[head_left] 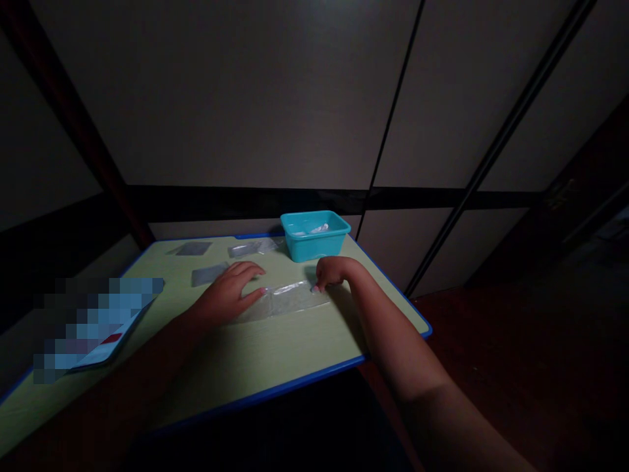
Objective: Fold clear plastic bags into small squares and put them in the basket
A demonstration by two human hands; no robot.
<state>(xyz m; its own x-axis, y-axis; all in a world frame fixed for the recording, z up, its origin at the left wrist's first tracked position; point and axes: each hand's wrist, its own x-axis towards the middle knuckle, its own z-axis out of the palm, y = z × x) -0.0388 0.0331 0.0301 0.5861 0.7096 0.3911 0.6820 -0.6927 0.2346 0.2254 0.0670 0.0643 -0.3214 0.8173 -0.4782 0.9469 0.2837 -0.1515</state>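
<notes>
A long clear plastic bag (295, 298) lies flat across the middle of the table. My left hand (228, 292) rests at its left part, thumb and fingers apart, the thumb touching the plastic. At the bag's right end my right hand (333, 272) is closed, its fingertips pinched down on the plastic; whether something small is between them is too small to tell. Just behind the right hand stands a turquoise basket (317, 248) with whitish items inside. A flat grey packet (209, 275) lies behind my left hand, partly covered by it.
Another clear bag (253, 247) lies left of the basket, and a dark grey packet (193, 248) sits at the back left. A blue-and-white item (105, 344), partly pixelated, lies on the left. The blue-edged table (295, 351) stands before pale cabinet panels (255, 98).
</notes>
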